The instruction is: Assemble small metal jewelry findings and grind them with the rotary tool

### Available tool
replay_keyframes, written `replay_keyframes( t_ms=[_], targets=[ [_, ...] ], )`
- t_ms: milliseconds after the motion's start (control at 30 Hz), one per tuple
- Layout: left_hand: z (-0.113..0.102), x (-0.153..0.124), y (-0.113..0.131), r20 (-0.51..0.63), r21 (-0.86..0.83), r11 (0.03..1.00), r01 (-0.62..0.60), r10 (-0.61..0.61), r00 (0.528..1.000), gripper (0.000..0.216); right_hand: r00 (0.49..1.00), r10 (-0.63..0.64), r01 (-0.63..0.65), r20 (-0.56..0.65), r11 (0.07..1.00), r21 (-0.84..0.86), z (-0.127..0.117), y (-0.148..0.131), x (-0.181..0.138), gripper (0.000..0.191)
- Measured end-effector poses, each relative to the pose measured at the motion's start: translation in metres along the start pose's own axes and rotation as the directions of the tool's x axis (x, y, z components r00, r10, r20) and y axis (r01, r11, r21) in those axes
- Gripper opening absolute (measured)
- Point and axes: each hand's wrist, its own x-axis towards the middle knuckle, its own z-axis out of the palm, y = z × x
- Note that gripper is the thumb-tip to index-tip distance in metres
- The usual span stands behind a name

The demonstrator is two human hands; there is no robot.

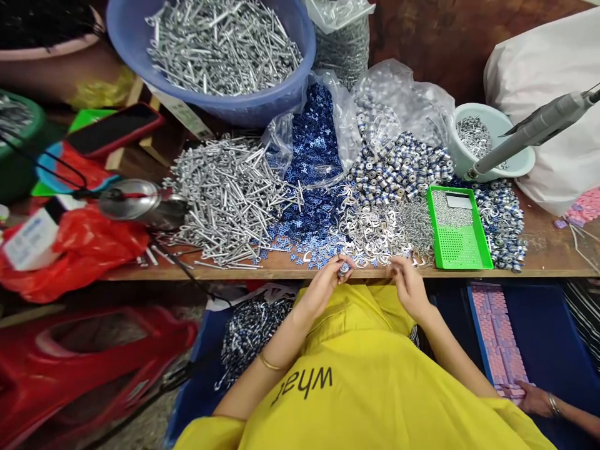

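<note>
My left hand sits at the near edge of the wooden bench, its fingers pinched on a small blue and silver part. A little to the right, my right hand is curled closed at the same edge; what it holds is too small to make out. Just beyond both hands lie a heap of thin silver clips and scattered blue star-shaped pieces. Small blue-banded silver rollers are piled behind them.
A pile of silver rods lies left of the hands, more fill a blue basin. A green perforated tray stands right. A grey tool leans into a pale bowl. Another person's hand rests on pink blocks at lower right.
</note>
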Motion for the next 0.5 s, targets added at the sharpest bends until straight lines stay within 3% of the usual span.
replay_keyframes(
  t_ms=[100, 233, 367, 500],
  targets=[
    [0.002, -0.003, 0.002, -0.015, 0.007, 1.000, -0.017, 0.017, 1.000, 0.018, 0.993, -0.104, 0.097, -0.049, 0.988, -0.121, -0.009, -0.004, 0.058, 0.023],
    [0.002, -0.011, 0.005, -0.087, 0.039, 0.999, -0.009, 0.012, 0.996, 0.016, 0.981, -0.068, -0.004, -0.183, 0.929, -0.369, -0.014, 0.009, 0.114, 0.019],
    [0.001, -0.012, 0.004, -0.112, 0.074, 0.997, -0.009, 0.017, 0.994, 0.018, 0.993, -0.068, 0.023, -0.098, 0.915, -0.402, -0.011, 0.018, 0.130, 0.015],
    [0.002, -0.003, -0.001, -0.102, 0.118, 0.992, -0.032, 0.044, 0.994, 0.018, 0.968, -0.107, 0.040, -0.229, 0.959, -0.279, -0.014, 0.016, 0.122, 0.016]
  ],
)
